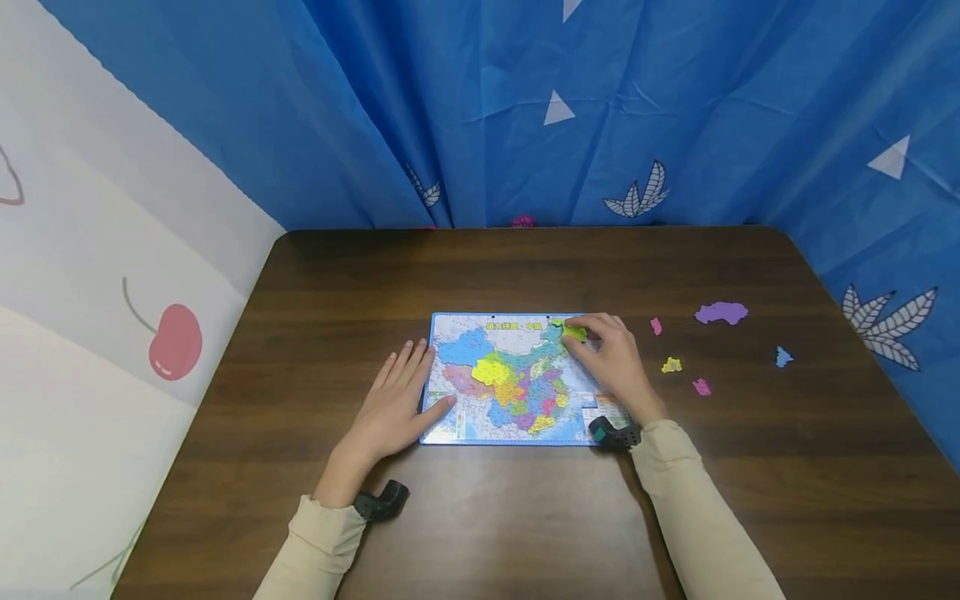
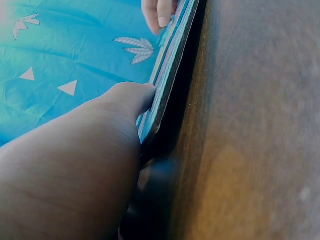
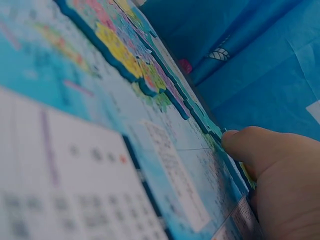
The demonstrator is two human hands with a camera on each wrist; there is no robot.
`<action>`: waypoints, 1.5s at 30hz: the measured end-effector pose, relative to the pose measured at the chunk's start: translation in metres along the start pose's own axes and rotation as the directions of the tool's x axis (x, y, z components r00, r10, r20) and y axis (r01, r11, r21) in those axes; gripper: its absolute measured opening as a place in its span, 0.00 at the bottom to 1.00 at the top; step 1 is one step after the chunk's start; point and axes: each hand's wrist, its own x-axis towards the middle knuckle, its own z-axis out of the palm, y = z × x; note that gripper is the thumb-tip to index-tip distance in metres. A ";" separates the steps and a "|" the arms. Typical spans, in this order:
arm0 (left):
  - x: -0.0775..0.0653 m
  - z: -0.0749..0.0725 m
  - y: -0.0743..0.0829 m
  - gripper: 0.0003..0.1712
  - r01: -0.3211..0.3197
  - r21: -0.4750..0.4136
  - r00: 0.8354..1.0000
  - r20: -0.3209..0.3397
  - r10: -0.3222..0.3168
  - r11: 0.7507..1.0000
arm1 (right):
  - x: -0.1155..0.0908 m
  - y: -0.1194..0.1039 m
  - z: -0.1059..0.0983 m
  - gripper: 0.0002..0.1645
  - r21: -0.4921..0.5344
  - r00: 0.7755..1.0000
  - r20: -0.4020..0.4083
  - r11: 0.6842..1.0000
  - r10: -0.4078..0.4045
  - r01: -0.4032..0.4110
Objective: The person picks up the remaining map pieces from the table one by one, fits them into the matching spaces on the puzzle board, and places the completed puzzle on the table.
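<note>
A map puzzle board with a blue border lies on the table, many coloured map pieces fitted on it. My left hand rests at its left edge, fingers straight and thumb over the board. In the left wrist view the thumb touches the board's edge. At the upper right of the map, my right hand pinches a yellow-green puzzle piece between thumb and fingers. The right wrist view shows the thumb near the board's surface, with most of that piece hidden behind it.
Loose puzzle pieces lie right of the board: a purple piece, a yellow piece, a blue piece and two pink ones, the nearer pink piece below the yellow. A blue curtain hangs behind the brown table.
</note>
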 end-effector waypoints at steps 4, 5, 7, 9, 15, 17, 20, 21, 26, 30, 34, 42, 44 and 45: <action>0.001 -0.001 0.000 0.52 -0.003 -0.006 1.000 -0.001 0.003 1.000 | 0.000 0.001 0.000 0.19 -0.012 1.000 0.003 1.000 -0.003 0.003; 0.001 -0.001 0.000 0.52 -0.003 -0.006 1.000 -0.002 0.002 1.000 | 0.000 0.001 0.000 0.19 -0.013 1.000 0.005 1.000 -0.006 0.006; 0.002 0.000 0.000 0.52 0.000 -0.005 1.000 -0.002 0.000 1.000 | 0.000 0.001 0.000 0.18 -0.023 1.000 0.010 1.000 -0.011 0.011; 0.002 0.000 0.000 0.52 0.002 -0.002 1.000 0.003 -0.002 1.000 | 0.000 0.002 0.001 0.18 -0.035 1.000 0.016 0.999 -0.011 0.011; 0.002 0.000 0.000 0.52 0.002 -0.010 1.000 0.003 -0.002 1.000 | 0.000 0.001 0.000 0.17 -0.061 0.999 0.031 0.998 -0.020 0.022; 0.002 -0.001 0.000 0.52 0.003 -0.014 1.000 0.000 -0.003 1.000 | 0.001 0.001 0.000 0.17 -0.062 0.999 0.035 0.997 -0.036 0.038; 0.001 0.000 0.000 0.52 0.006 -0.010 1.000 0.000 -0.006 1.000 | 0.000 0.001 0.001 0.17 -0.067 0.998 0.045 0.996 -0.053 0.056; 0.001 0.000 0.000 0.52 0.006 -0.008 1.000 0.000 -0.006 1.000 | 0.000 0.001 0.001 0.17 -0.068 0.997 0.050 0.996 -0.055 0.058; 0.000 0.002 0.000 0.52 0.007 -0.006 1.000 0.000 -0.007 1.000 | -0.002 0.003 0.002 0.18 -0.078 0.997 0.065 0.996 -0.036 0.041; -0.001 0.002 0.001 0.52 0.004 -0.006 1.000 -0.004 -0.004 1.000 | -0.003 0.004 0.002 0.19 -0.079 0.998 0.063 0.996 -0.026 0.031; -0.001 0.002 0.001 0.52 0.002 0.001 1.000 -0.006 -0.002 1.000 | -0.003 0.005 0.002 0.17 -0.083 0.996 0.063 0.994 -0.070 0.075; -0.002 -0.001 0.002 0.52 0.002 0.003 1.000 -0.006 -0.002 1.000 | -0.001 0.003 0.003 0.16 -0.097 0.992 0.070 0.989 -0.105 0.111; -0.002 -0.001 0.002 0.52 0.003 -0.001 1.000 -0.006 -0.003 1.000 | -0.002 0.002 0.003 0.17 -0.102 0.992 0.080 0.989 -0.099 0.106; -0.002 -0.001 0.002 0.52 0.003 -0.002 1.000 -0.007 -0.003 1.000 | -0.002 0.002 0.003 0.17 -0.104 0.992 0.085 0.989 -0.095 0.104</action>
